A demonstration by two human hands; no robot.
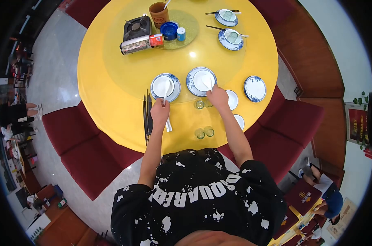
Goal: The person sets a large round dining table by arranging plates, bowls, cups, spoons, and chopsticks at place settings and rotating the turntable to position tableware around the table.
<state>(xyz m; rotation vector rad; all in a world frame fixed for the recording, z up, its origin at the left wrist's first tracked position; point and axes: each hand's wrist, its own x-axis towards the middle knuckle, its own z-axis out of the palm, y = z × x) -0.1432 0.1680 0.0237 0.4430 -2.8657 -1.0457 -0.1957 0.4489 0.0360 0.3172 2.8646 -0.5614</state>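
Observation:
My left hand (160,110) is closed on the handle of a white spoon (166,89), whose bowl end lies over a white bowl (159,86) on a blue-rimmed plate (177,87). A second white spoon (206,82) is pinched in my right hand (217,97), over another bowl (200,78) on a blue-rimmed plate (190,84). Black chopsticks (145,119) and more white spoons (168,125) lie beside and under my left forearm. Several small glasses (200,133) stand near my right arm.
The round yellow table (112,106) carries a portable stove (136,28), a brown pot (159,14), a blue bowl (168,30), two place settings (231,39) and stacked plates (255,89). Maroon chairs (77,135) flank me. People (333,203) are in the background.

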